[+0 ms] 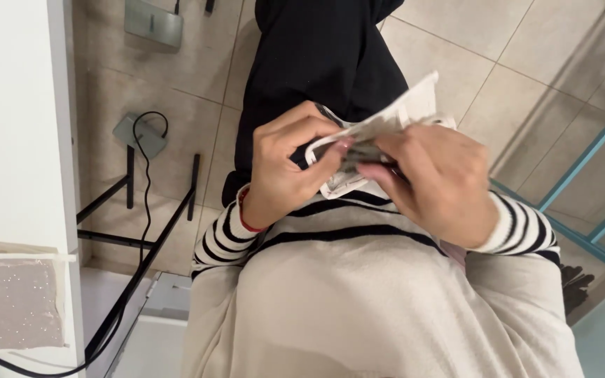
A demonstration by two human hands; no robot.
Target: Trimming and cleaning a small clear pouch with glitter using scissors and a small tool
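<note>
Tiled floor (512, 42) below; both hands (365, 168) grip a crumpled packet (393, 115); cable (145, 182) beside.

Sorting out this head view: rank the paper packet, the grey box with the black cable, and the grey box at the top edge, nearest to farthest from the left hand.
1. Paper packet: pinched in the left hand.
2. Grey box with the black cable: floor, left.
3. Grey box at the top edge: floor, upper left.

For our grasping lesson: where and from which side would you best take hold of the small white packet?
Probably pinch the packet at its free upper corner, coming from above right. That corner sticks out flat and clear, while the left hand and right hand already cover its lower part.
</note>
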